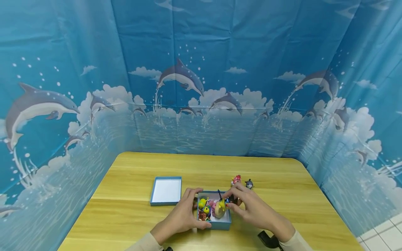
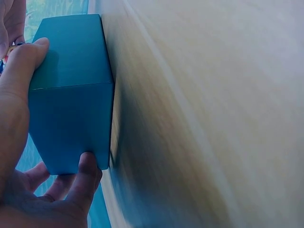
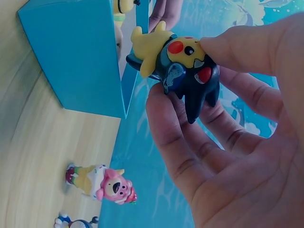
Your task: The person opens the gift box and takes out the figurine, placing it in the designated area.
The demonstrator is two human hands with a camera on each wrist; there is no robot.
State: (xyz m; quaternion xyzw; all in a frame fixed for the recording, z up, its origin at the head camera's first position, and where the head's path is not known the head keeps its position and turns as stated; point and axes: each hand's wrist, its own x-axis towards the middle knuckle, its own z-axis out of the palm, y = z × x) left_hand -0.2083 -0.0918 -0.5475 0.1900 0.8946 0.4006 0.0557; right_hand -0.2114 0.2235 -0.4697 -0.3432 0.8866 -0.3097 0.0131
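Note:
A blue box point(image 1: 216, 226) with a white inside stands on the table, holding several small toy figures point(image 1: 204, 210). Across its left side my left hand point(image 1: 185, 212) grips the box, thumb on the near wall and fingers at the far left corner. In the left wrist view the thumb presses one wall of the box point(image 2: 71, 123) and fingertips touch another. Above the box's right edge, my right hand point(image 1: 248, 205) pinches a yellow figurine in a dark hood point(image 3: 183, 64) between thumb and fingers. The figurine has red cheeks.
Left of the box lies a blue-rimmed lid point(image 1: 168, 190), white side up. Beyond my right hand stand a pink bear figurine point(image 1: 236, 179) and a small grey figurine point(image 1: 249, 183). A dolphin-print curtain point(image 1: 201, 132) hangs behind the wooden table point(image 1: 125, 188).

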